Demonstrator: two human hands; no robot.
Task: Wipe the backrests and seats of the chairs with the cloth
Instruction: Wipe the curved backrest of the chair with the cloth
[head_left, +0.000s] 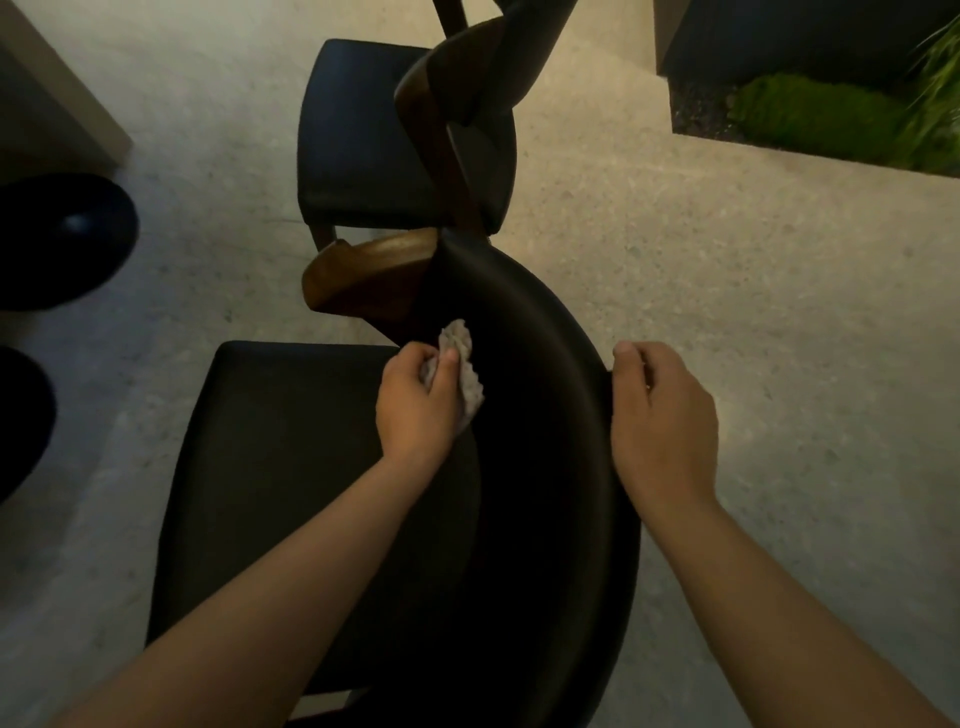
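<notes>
Near chair (519, 597): black padded seat (280, 467) and a curved black backrest (566, 415), seen from above and behind.

Left hand (415, 400): clenched on the cloth (465, 364), with the thumb over the top of it. The cloth is pale and crumpled, pressed against the inner face of the backrest near its left end, above the seat.

Right hand (662, 415): grasping the outer edge of the same backrest. The thumb lies along the rim and the fingers curl round the back side, mostly hidden. Both forearms are bare.

Wooden arm end (369, 270): brown, sticks out to the left where the backrest padding stops, just beyond the cloth.

Far chair (363, 145): same type, with a black seat, wooden frame and curved backrest. It stands just past the near chair and its frame is close to the wooden arm end; I can't tell if they touch.

Floor (727, 270): pale speckled concrete.

Left edge: two dark round shapes (57, 244), blurred and not identifiable.

Top right: dark planter box (691, 111) with green moss (810, 114) and grass-like leaves.
</notes>
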